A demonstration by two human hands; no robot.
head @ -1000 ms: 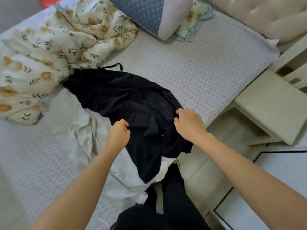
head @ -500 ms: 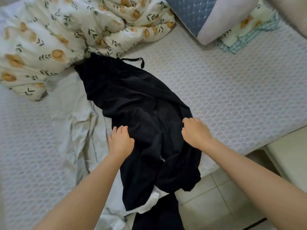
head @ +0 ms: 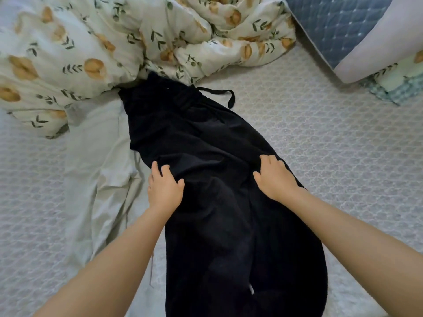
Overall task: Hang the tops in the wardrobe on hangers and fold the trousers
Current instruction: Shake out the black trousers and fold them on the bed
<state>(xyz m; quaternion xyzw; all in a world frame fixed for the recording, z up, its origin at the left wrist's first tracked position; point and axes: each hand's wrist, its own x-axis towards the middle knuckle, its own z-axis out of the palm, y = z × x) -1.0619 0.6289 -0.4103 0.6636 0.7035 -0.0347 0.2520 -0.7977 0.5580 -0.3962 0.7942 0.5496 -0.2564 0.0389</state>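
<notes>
On the bed (head: 332, 145), a pair of black trousers (head: 217, 225) is laid out roughly flat. The waistband is tucked against the floral duvet (head: 91, 42) at the far end, and the legs run back toward the person and out of view at the near edge. The long axis is thus set from far-left to near-right, slightly slanted, with the drawstring (head: 219, 93) trailing off to the right of the waist.

The left hand (head: 163, 186) is placed on the left edge of the cloth about midway, fingers spread and fairly straight, with nothing gripped. The right hand (head: 275, 179) is set on the opposite edge, level with it. Its fingers are bent down into the cloth, and whether a fold is pinched cannot be told. A pale crumpled garment (head: 98, 168) lies just beside the trousers on the left.

The step in hand is judged to be the flattening of the trousers before folding. Next, one leg would probably need to be laid over the other along the long axis, and the length then doubled from hem to waist.
</notes>
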